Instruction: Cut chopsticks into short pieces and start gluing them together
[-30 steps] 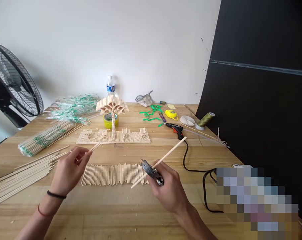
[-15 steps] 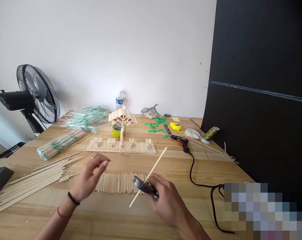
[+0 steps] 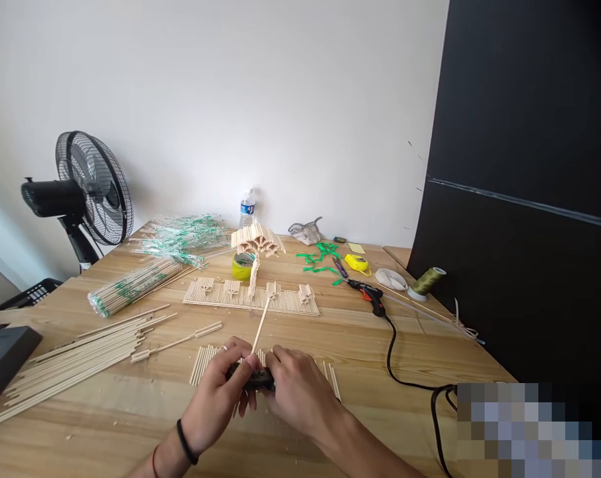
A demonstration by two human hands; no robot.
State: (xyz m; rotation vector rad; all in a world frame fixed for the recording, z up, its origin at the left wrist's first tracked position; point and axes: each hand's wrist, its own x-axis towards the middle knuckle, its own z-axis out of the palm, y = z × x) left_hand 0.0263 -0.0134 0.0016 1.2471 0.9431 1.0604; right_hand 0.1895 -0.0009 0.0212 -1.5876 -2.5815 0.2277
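Observation:
My right hand [image 3: 300, 382] is closed round a dark, pliers-like hand tool [image 3: 255, 380] held low over the table. My left hand [image 3: 225, 378] has come in beside it and pinches a thin wooden stick [image 3: 261, 325] with thumb and fingers at the tool. The stick slants up and away from me; its near end is hidden by the hands. Beneath and behind both hands lies a row of short cut sticks [image 3: 201, 365], mostly covered. Farther off stands a stick-built model with a small roof [image 3: 255, 239] on a post, over a slatted base [image 3: 290, 304].
Long loose sticks [image 3: 81, 358] and a wrapped stick bundle [image 3: 134, 285] lie left, near plastic wrappers [image 3: 181, 239] and a fan [image 3: 94, 189]. A glue gun [image 3: 367, 295] with a trailing black cord, tape measure [image 3: 357, 263] and thread spool [image 3: 427, 283] are right. Behind the model is yellow-green tape [image 3: 241, 267].
My left hand has moved right and closed on the stick beside the tool. The tool and stick have shifted left, and the stick points more steeply away. The whole view has shifted slightly.

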